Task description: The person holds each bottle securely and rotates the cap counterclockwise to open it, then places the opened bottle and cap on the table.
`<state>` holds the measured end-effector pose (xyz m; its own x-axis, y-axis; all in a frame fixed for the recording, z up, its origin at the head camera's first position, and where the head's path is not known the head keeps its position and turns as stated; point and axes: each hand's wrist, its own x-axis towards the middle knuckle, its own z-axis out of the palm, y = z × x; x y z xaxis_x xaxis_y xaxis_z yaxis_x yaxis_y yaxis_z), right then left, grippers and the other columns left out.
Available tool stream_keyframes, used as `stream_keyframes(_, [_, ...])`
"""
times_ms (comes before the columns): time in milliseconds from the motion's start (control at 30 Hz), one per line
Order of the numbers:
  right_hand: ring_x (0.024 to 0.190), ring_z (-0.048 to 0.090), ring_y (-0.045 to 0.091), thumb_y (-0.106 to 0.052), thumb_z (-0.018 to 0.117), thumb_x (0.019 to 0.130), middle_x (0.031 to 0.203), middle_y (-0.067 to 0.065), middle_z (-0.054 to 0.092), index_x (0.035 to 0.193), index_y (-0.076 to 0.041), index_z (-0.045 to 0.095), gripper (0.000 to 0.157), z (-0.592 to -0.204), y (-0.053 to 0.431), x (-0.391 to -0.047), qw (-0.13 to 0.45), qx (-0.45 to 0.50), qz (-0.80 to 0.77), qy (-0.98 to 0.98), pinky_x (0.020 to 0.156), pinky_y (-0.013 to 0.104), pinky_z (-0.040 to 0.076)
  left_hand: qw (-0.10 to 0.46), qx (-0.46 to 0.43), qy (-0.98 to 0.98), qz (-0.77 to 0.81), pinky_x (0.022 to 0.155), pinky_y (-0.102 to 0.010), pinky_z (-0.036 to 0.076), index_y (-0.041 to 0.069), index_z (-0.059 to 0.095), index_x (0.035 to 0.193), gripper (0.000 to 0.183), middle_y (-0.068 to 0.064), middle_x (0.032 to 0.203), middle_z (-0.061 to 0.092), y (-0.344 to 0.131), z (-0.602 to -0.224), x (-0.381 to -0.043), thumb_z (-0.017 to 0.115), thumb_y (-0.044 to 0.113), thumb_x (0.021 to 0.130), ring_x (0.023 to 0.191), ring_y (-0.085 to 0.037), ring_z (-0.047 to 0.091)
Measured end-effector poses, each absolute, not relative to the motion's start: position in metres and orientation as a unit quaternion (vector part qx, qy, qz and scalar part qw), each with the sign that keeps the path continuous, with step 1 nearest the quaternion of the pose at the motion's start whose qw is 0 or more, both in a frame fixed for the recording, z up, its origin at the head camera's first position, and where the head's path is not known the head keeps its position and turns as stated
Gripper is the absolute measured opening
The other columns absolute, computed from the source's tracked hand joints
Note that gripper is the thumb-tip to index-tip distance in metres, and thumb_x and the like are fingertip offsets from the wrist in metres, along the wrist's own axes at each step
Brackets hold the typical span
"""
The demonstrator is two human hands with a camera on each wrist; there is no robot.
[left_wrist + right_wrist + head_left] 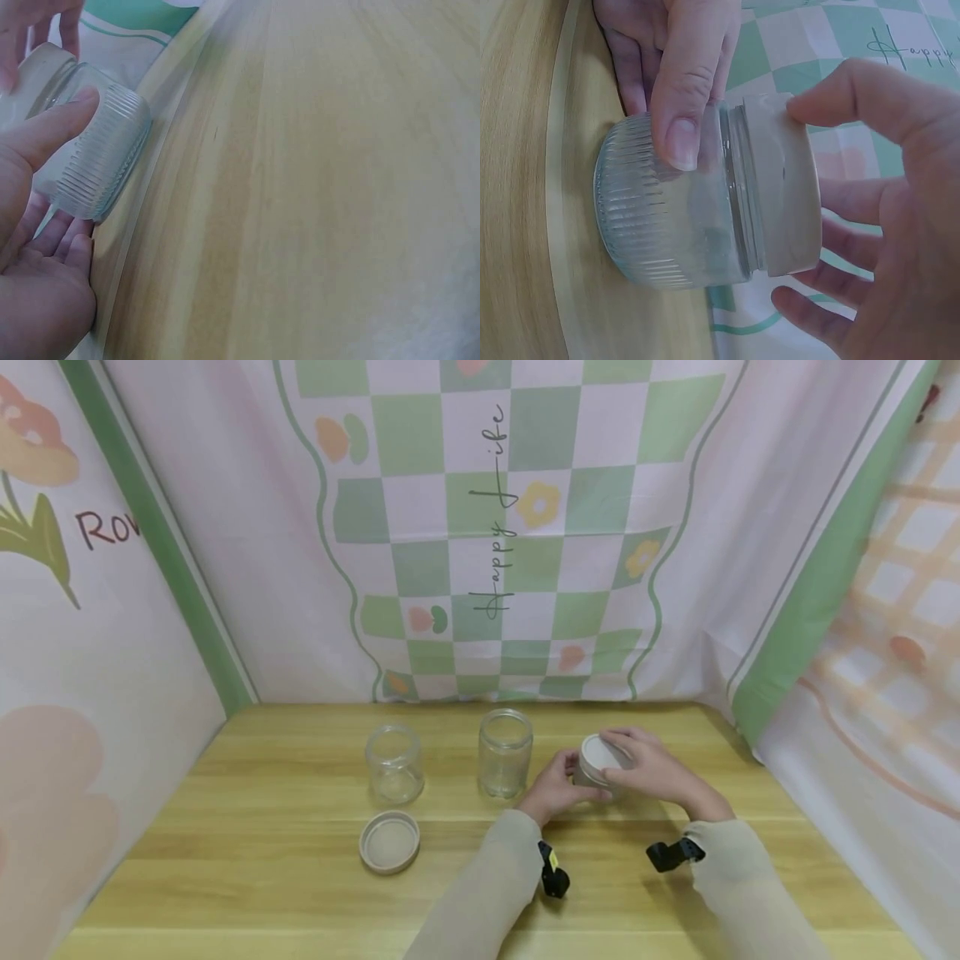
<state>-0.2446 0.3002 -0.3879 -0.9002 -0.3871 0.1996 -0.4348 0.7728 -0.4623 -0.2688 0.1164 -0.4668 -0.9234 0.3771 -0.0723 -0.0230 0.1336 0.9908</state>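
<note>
A ribbed glass jar (660, 202) stands at the right of the table. My left hand (558, 789) grips its side, with the thumb (56, 127) across the glass in the left wrist view. On the jar's mouth sits a pale lid (600, 757), and part of the glass thread shows below its edge in the right wrist view. My right hand (656, 767) holds this lid by its rim, thumb on one side and fingers on the other.
Left of my hands stand two lidless glass jars, a taller one (506, 760) in the middle and a rounder one (395, 768) further left. A loose beige lid (389, 842) lies before the rounder jar. Patterned curtain (480, 543) borders the wooden table (247, 860).
</note>
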Motion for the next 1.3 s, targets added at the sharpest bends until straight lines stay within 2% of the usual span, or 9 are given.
stream_keyframes(333, [0.119, 0.045, 0.045, -0.022, 0.066, 0.091, 0.145, 0.031, 0.04, 0.145, 0.009, 0.044, 0.066, -0.392, 0.302, -0.247, 0.025, 0.234, 0.291, -0.927, 0.084, 0.056, 0.05, 0.156, 0.12, 0.741, 0.642, 0.106, -0.042, 0.044, 0.022, 0.051, 0.139, 0.076, 0.01, 0.133, 0.056, 0.117, -0.467, -0.27, 0.092, 0.024, 0.075, 0.125, -0.016, 0.05])
stream_keyframes(467, [0.122, 0.044, 0.047, -0.026, 0.066, 0.092, 0.148, 0.031, 0.037, 0.148, 0.005, 0.041, 0.068, -0.393, 0.3, -0.246, 0.024, 0.218, 0.302, -0.928, 0.086, 0.063, 0.049, 0.157, 0.121, 0.74, 0.643, 0.106, -0.042, 0.044, 0.022, 0.051, 0.138, 0.075, 0.011, 0.132, 0.056, 0.117, -0.467, -0.27, 0.091, 0.023, 0.075, 0.125, -0.016, 0.05])
stream_keyframes(600, [0.13, 0.037, 0.053, -0.033, 0.065, 0.094, 0.155, 0.031, 0.028, 0.152, 0.002, 0.037, 0.073, -0.392, 0.297, -0.245, 0.013, 0.199, 0.313, -0.928, 0.094, 0.071, 0.042, 0.155, 0.119, 0.736, 0.648, 0.106, -0.043, 0.044, 0.022, 0.052, 0.137, 0.073, 0.011, 0.131, 0.056, 0.116, -0.468, -0.271, 0.091, 0.022, 0.075, 0.125, -0.017, 0.05])
stream_keyframes(767, [0.136, 0.029, 0.056, -0.037, 0.066, 0.095, 0.157, 0.032, 0.021, 0.153, 0.003, 0.033, 0.077, -0.39, 0.293, -0.245, 0.004, 0.191, 0.313, -0.93, 0.099, 0.073, 0.036, 0.156, 0.11, 0.737, 0.649, 0.106, -0.042, 0.044, 0.023, 0.053, 0.135, 0.073, 0.013, 0.129, 0.057, 0.117, -0.469, -0.271, 0.092, 0.022, 0.074, 0.124, -0.016, 0.051])
stream_keyframes(833, [0.136, 0.029, 0.056, -0.038, 0.066, 0.096, 0.156, 0.034, 0.023, 0.152, 0.006, 0.033, 0.078, -0.39, 0.291, -0.244, 0.011, 0.188, 0.305, -0.933, 0.1, 0.073, 0.036, 0.155, 0.107, 0.738, 0.648, 0.105, -0.043, 0.044, 0.023, 0.054, 0.135, 0.072, 0.013, 0.129, 0.057, 0.118, -0.469, -0.27, 0.092, 0.022, 0.074, 0.124, -0.016, 0.051])
stream_keyframes(1033, [0.127, 0.042, 0.053, -0.049, 0.068, 0.093, 0.143, 0.036, 0.042, 0.145, 0.012, 0.039, 0.085, -0.388, 0.285, -0.242, 0.062, 0.154, 0.247, -0.955, 0.096, 0.067, 0.043, 0.152, 0.104, 0.74, 0.647, 0.105, -0.043, 0.044, 0.024, 0.054, 0.133, 0.071, 0.013, 0.128, 0.057, 0.117, -0.467, -0.268, 0.092, 0.023, 0.074, 0.124, -0.016, 0.051])
stream_keyframes(1200, [0.114, 0.051, 0.05, -0.063, 0.066, 0.089, 0.132, 0.038, 0.049, 0.142, 0.01, 0.045, 0.092, -0.386, 0.282, -0.24, 0.084, 0.102, 0.196, -0.972, 0.081, 0.06, 0.049, 0.153, 0.1, 0.744, 0.643, 0.105, -0.042, 0.044, 0.026, 0.055, 0.133, 0.071, 0.015, 0.127, 0.057, 0.118, -0.467, -0.268, 0.093, 0.025, 0.073, 0.124, -0.015, 0.052])
stream_keyframes(1300, [0.105, 0.053, 0.046, -0.067, 0.066, 0.086, 0.124, 0.038, 0.052, 0.14, 0.01, 0.049, 0.095, -0.385, 0.28, -0.238, 0.097, 0.081, 0.175, -0.976, 0.072, 0.055, 0.049, 0.154, 0.098, 0.746, 0.64, 0.105, -0.04, 0.044, 0.027, 0.055, 0.132, 0.07, 0.017, 0.126, 0.057, 0.118, -0.467, -0.268, 0.093, 0.027, 0.073, 0.124, -0.014, 0.052])
